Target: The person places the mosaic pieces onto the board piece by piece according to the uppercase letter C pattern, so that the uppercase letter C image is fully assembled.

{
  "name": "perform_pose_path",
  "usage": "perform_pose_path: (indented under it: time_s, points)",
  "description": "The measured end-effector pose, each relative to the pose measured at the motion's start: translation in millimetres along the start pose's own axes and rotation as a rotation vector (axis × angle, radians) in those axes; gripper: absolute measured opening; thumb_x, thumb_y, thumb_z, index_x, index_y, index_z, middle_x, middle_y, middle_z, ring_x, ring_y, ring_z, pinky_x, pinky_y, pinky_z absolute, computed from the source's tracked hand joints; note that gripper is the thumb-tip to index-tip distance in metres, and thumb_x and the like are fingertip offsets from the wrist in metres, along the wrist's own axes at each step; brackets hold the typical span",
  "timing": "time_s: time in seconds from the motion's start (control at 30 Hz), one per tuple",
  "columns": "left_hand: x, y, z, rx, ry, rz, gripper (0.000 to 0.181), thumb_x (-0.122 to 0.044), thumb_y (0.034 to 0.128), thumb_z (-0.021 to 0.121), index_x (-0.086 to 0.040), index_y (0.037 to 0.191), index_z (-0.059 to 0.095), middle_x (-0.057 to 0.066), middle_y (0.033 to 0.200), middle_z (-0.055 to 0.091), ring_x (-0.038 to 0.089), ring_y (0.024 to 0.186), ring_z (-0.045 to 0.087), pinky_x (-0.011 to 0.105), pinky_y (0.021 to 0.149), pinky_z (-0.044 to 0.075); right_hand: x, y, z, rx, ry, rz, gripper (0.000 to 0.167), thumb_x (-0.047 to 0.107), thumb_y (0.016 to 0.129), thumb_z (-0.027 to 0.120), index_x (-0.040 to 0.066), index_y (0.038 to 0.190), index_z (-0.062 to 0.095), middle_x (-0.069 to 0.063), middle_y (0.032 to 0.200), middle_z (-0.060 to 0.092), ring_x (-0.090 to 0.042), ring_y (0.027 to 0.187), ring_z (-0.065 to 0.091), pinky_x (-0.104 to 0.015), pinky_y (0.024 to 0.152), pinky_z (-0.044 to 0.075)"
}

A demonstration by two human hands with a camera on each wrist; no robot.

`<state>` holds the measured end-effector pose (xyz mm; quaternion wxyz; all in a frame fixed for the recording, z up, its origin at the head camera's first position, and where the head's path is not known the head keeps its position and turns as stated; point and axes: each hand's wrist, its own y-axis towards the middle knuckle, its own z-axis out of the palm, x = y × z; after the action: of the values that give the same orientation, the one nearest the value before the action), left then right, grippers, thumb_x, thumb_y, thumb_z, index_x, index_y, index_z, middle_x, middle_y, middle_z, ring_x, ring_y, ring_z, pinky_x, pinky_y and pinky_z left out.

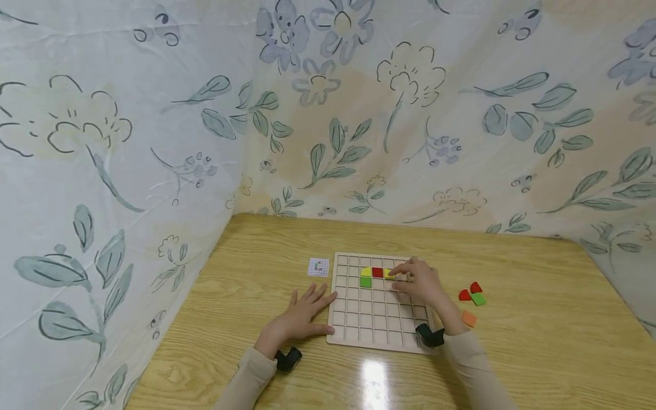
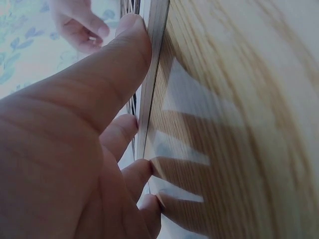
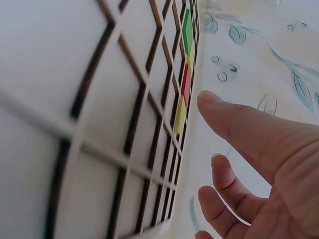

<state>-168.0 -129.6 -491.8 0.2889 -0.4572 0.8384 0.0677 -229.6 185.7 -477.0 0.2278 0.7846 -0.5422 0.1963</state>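
Observation:
A wooden grid board lies on the table, holding a green square, a red square and two yellow pieces, one at the left and one at the right. My left hand rests with spread fingers at the board's left edge; the left wrist view shows its thumb against that edge. Over the board's upper right is my right hand, its fingertips at the right yellow piece. In the right wrist view this hand has bent fingers and grips nothing visible.
Right of the board lie two red pieces, a green piece and an orange piece. A small printed grid card lies left of the board's upper corner. Floral cloth hangs behind the table.

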Motion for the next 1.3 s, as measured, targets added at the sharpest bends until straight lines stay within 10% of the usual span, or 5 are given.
perform_pose_path:
  time_s: [1.3]
  points:
    - [1.6, 0.4, 1.6, -0.009, -0.004, 0.002, 0.076, -0.048, 0.0861, 0.058, -0.019, 0.148, 0.025, 0.012, 0.155, 0.011, 0.036, 0.142, 0.003, 0.064, 0.107, -0.004, -66.5, -69.5, -63.6, -0.061, -0.113, 0.096, 0.031, 0.031, 0.078, 0.074, 0.015, 0.104, 0.069, -0.012, 0.100, 0.057, -0.028, 0.084, 0.050, -0.049, 0.072, 0.028]
